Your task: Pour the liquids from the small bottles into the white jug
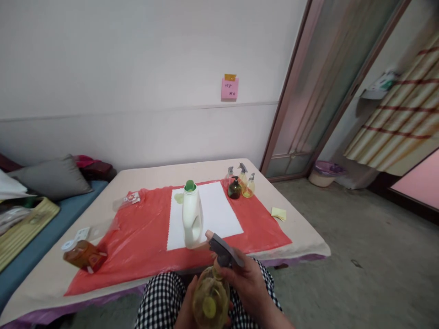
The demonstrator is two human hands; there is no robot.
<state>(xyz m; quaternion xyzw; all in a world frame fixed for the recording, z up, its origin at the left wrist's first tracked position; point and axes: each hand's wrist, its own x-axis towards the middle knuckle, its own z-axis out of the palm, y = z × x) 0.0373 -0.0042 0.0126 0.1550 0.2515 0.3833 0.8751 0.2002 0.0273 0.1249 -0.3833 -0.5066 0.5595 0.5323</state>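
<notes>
A clear spray bottle (211, 299) with yellowish liquid is held over my lap. My left hand (187, 304) wraps round its body from the left and below. Around the neck and grey trigger head (222, 250) close the fingers of my right hand (248, 281). Just beyond stands a white jug-like bottle (192, 217) with a handle and a green piece in its mouth, upright on a white cloth (219, 208). A pale green wet spot (179, 198) marks the cloth beside it.
Several pump and spray bottles (242, 183) stand at the back right of the red sheet (144, 233). Yellow sticky notes (279, 213) lie to the right. An orange-brown bottle (85, 256) lies at left. A bin (323, 173) stands on the floor.
</notes>
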